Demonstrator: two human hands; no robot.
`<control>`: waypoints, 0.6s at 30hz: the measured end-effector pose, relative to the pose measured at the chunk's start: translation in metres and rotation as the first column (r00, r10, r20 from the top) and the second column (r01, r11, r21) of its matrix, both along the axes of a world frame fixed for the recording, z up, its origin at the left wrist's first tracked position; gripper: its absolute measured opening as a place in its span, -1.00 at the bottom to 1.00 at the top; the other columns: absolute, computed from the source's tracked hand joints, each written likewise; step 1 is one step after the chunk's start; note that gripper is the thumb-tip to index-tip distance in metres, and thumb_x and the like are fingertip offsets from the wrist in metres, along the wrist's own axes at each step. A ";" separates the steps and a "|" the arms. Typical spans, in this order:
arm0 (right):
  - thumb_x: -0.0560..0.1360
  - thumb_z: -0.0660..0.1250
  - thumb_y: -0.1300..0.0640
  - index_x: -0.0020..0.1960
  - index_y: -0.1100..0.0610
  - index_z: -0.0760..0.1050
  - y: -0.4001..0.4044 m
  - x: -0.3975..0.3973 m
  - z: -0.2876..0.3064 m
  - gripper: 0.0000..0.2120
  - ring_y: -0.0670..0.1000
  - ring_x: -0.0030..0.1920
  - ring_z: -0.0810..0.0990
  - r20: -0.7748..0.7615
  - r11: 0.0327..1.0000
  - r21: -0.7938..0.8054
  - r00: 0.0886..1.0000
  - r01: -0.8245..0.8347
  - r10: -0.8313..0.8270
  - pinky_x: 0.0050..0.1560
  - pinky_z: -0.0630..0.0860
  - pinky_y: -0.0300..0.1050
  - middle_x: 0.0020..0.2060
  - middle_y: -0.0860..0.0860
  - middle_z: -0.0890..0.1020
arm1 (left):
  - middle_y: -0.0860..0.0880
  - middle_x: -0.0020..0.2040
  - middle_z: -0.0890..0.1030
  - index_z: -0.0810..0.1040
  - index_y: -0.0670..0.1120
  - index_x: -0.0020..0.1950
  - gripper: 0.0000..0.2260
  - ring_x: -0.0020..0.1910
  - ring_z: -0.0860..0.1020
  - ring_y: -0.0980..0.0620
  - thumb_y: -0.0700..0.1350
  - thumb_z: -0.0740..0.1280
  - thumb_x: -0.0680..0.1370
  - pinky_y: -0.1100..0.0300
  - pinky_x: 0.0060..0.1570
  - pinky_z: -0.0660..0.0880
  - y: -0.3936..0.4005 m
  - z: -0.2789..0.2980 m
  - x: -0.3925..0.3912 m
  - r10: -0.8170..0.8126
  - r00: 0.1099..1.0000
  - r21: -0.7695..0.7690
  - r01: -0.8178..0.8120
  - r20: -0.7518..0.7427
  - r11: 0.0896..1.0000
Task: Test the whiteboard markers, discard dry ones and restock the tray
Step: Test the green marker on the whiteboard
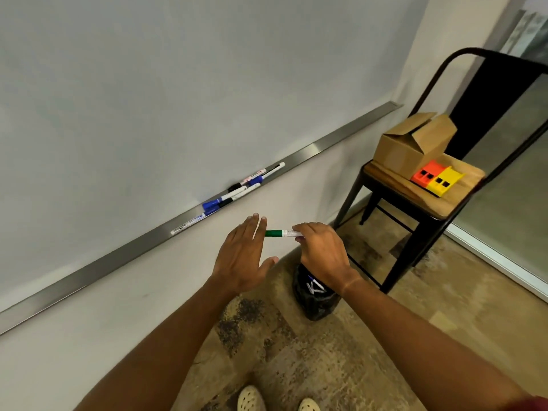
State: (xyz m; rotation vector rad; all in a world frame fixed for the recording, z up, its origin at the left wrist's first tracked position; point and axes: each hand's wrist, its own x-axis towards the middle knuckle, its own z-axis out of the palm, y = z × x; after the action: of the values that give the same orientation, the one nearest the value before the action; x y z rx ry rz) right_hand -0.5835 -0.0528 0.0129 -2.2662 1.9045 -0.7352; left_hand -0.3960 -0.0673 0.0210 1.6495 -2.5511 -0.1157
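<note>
My right hand (321, 252) grips the white barrel of a green-capped marker (280, 233), held level in front of the wall. The fingers of my left hand (244, 256) are straight, and their tips touch the green cap end. On the metal tray (124, 253) under the whiteboard (178, 99) lie several markers (228, 194) with blue and black caps. A black trash bag (314, 298) stands on the floor right below my right hand, partly hidden by my wrist.
A black metal chair (421, 197) with a wooden seat stands to the right. It carries an open cardboard box (412, 143) and an orange and yellow plastic holder (436, 178). A glass partition is at the far right. My shoes show at the bottom edge.
</note>
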 end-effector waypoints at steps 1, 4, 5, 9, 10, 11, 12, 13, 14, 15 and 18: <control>0.50 0.37 0.17 0.18 0.14 0.57 -0.003 -0.006 -0.003 -0.74 0.07 -0.06 0.61 0.007 1.000 0.003 1.000 0.016 -0.016 0.05 0.57 -0.01 0.00 0.05 0.67 | -0.07 0.56 -0.07 -0.15 -0.07 0.55 -0.23 0.53 -0.06 -0.04 0.30 0.11 0.53 0.08 0.45 -0.05 -0.007 -0.003 -0.006 -0.017 1.000 0.004 0.017 0.004 1.000; 0.48 0.39 0.21 0.17 0.17 0.58 -0.012 -0.020 -0.009 -0.74 0.09 -0.05 0.61 0.021 0.998 0.007 0.998 0.062 -0.062 0.07 0.56 0.03 -0.01 0.07 0.67 | -0.07 0.56 -0.06 -0.14 -0.07 0.55 -0.22 0.53 -0.05 -0.04 0.30 0.12 0.53 0.09 0.44 -0.05 -0.026 -0.010 -0.024 -0.057 0.998 0.026 0.057 -0.008 0.998; 0.48 0.38 0.22 0.17 0.17 0.58 -0.017 -0.025 -0.012 -0.74 0.10 -0.04 0.61 0.019 0.997 0.011 0.997 0.078 -0.079 0.08 0.56 0.03 -0.01 0.07 0.67 | -0.07 0.56 -0.06 -0.14 -0.07 0.55 -0.22 0.53 -0.05 -0.04 0.29 0.13 0.53 0.10 0.44 -0.05 -0.034 -0.012 -0.031 -0.077 0.997 0.031 0.077 -0.008 0.997; 0.49 0.36 0.21 0.17 0.17 0.57 -0.039 -0.043 -0.025 -0.75 0.11 -0.01 0.60 0.004 0.988 0.035 0.988 0.153 -0.153 0.11 0.52 0.03 0.00 0.07 0.67 | -0.08 0.56 -0.03 -0.13 -0.08 0.55 -0.23 0.53 -0.04 -0.04 0.28 0.14 0.53 0.15 0.40 -0.11 -0.068 -0.026 -0.051 -0.151 0.988 0.021 0.152 -0.018 0.988; 0.49 0.35 0.20 0.17 0.16 0.57 -0.045 -0.047 -0.030 -0.75 0.11 0.01 0.60 -0.003 0.984 0.046 0.985 0.171 -0.171 0.12 0.52 0.03 0.01 0.07 0.67 | -0.08 0.56 -0.04 -0.14 -0.07 0.55 -0.23 0.53 -0.04 -0.04 0.28 0.14 0.53 0.17 0.38 -0.13 -0.078 -0.029 -0.056 -0.164 0.986 0.027 0.164 -0.020 0.986; 0.49 0.36 0.20 0.17 0.16 0.57 -0.051 -0.050 -0.034 -0.75 0.11 0.02 0.60 -0.009 0.981 0.054 0.983 0.185 -0.185 0.12 0.52 0.04 0.01 0.07 0.66 | -0.08 0.56 -0.05 -0.15 -0.07 0.55 -0.23 0.53 -0.05 -0.04 0.28 0.13 0.53 0.17 0.37 -0.15 -0.087 -0.032 -0.060 -0.172 0.985 0.034 0.172 -0.023 0.984; 0.49 0.37 0.21 0.17 0.16 0.57 -0.056 -0.052 -0.039 -0.74 0.11 0.03 0.60 -0.016 0.979 0.056 0.980 0.198 -0.197 0.13 0.52 0.04 0.01 0.08 0.66 | -0.07 0.56 -0.06 -0.16 -0.06 0.55 -0.23 0.53 -0.06 -0.04 0.28 0.13 0.53 0.16 0.38 -0.15 -0.096 -0.036 -0.064 -0.181 0.983 0.042 0.182 -0.025 0.982; 0.47 0.38 0.23 0.17 0.17 0.57 -0.061 -0.055 -0.043 -0.73 0.12 0.04 0.60 -0.023 0.976 0.060 0.978 0.208 -0.207 0.13 0.52 0.04 0.01 0.09 0.66 | -0.08 0.56 -0.08 -0.16 -0.07 0.55 -0.23 0.53 -0.07 -0.04 0.28 0.13 0.54 0.15 0.40 -0.14 -0.103 -0.040 -0.068 -0.193 0.981 0.052 0.194 -0.028 0.980; 0.45 0.39 0.25 0.16 0.19 0.57 -0.064 -0.057 -0.047 -0.72 0.13 0.04 0.61 -0.024 0.974 0.065 0.976 0.216 -0.215 0.12 0.53 0.04 0.01 0.11 0.66 | -0.08 0.56 -0.08 -0.16 -0.07 0.55 -0.23 0.53 -0.08 -0.04 0.28 0.13 0.54 0.13 0.42 -0.11 -0.109 -0.043 -0.072 -0.209 0.977 0.061 0.211 -0.032 0.976; 0.44 0.40 0.28 0.15 0.21 0.57 -0.068 -0.059 -0.052 -0.72 0.13 0.03 0.61 -0.024 0.971 0.074 0.974 0.227 -0.226 0.11 0.53 0.05 0.00 0.12 0.67 | -0.09 0.56 -0.07 -0.15 -0.08 0.55 -0.23 0.53 -0.08 -0.05 0.27 0.14 0.54 0.12 0.44 -0.08 -0.115 -0.048 -0.075 -0.228 0.973 0.076 0.230 -0.033 0.970; 0.45 0.38 0.29 0.14 0.23 0.57 -0.075 -0.065 -0.068 -0.74 0.14 0.00 0.62 -0.025 0.963 0.091 0.967 0.254 -0.253 0.07 0.53 0.04 -0.03 0.12 0.67 | -0.11 0.56 -0.04 -0.12 -0.10 0.55 -0.23 0.53 -0.05 -0.05 0.26 0.14 0.54 0.10 0.45 -0.04 -0.129 -0.067 -0.084 -0.275 0.961 0.105 0.276 -0.027 0.955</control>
State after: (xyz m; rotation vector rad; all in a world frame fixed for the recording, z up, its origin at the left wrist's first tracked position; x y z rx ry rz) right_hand -0.6485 -0.1281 -0.0551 -2.0000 2.2130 -0.6422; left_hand -0.4804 -0.1962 -0.0457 1.3073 -2.7967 -0.2891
